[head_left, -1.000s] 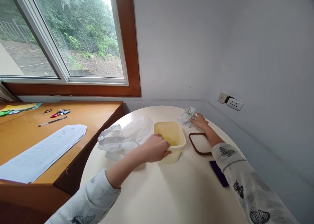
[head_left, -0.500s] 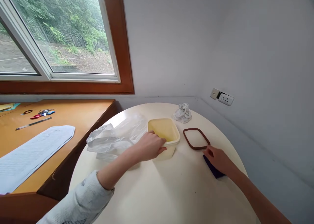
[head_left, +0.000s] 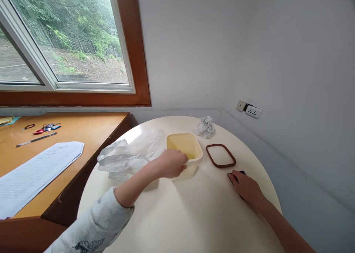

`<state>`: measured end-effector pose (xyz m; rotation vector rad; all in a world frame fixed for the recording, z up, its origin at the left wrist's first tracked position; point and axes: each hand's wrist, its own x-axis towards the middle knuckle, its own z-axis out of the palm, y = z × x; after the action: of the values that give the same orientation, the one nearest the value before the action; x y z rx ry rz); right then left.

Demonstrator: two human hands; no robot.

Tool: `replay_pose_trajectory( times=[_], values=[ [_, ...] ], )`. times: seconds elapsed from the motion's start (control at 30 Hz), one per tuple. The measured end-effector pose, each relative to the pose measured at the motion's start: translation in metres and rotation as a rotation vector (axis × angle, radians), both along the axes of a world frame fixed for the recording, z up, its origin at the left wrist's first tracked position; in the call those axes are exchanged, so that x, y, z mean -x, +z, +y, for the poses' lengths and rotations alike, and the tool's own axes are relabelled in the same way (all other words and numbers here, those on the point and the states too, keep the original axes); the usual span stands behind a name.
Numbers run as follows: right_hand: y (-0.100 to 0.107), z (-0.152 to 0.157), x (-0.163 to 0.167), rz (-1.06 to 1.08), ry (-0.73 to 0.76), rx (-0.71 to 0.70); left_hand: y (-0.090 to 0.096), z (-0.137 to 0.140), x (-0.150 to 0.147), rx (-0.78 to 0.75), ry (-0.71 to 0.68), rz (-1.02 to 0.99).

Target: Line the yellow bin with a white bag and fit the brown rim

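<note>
My left hand (head_left: 172, 163) is closed over the near rim of a cream plastic container (head_left: 191, 171), thumb outside and fingers inside. The fingertips are hidden by the hand. Yellow tints the container's inside. At the right, my right hand (head_left: 247, 188) lies over a small dark blue cloth (head_left: 242, 172) on the table, its fingers bent onto it. Only the cloth's edges show around the hand. Just beyond that hand lies a brown, rounded-square sealing ring (head_left: 226, 166), flat and apart from both hands.
A thin white plastic bag (head_left: 124, 161) spreads left of the container on the round table (head_left: 177, 223). Behind the ring sits a crumpled white bundle (head_left: 205, 128). The wooden desk (head_left: 91, 125) at left holds papers (head_left: 44, 171), a pen (head_left: 36, 139) and keys (head_left: 47, 128).
My right hand has come down onto the dark cloth and now covers most of it; before, the cloth stuck out below the fingers. My left hand stays on the container's rim.
</note>
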<state>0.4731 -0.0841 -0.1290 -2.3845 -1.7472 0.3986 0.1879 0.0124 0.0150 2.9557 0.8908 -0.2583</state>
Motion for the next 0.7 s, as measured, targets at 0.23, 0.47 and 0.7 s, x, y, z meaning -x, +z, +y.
replay_pose_trajectory(
  times=[0.23,0.47,0.7],
  values=[
    [-0.005,0.001,0.001,-0.042,-0.017,-0.030,-0.003,0.000,0.001,-0.028,0.009,0.002],
    [-0.007,0.000,0.001,-0.058,-0.007,-0.028,-0.005,0.000,0.000,-0.063,0.021,0.003],
    [-0.011,-0.001,-0.001,-0.077,0.017,-0.057,-0.008,0.001,0.001,-0.074,0.011,-0.027]
  ],
)
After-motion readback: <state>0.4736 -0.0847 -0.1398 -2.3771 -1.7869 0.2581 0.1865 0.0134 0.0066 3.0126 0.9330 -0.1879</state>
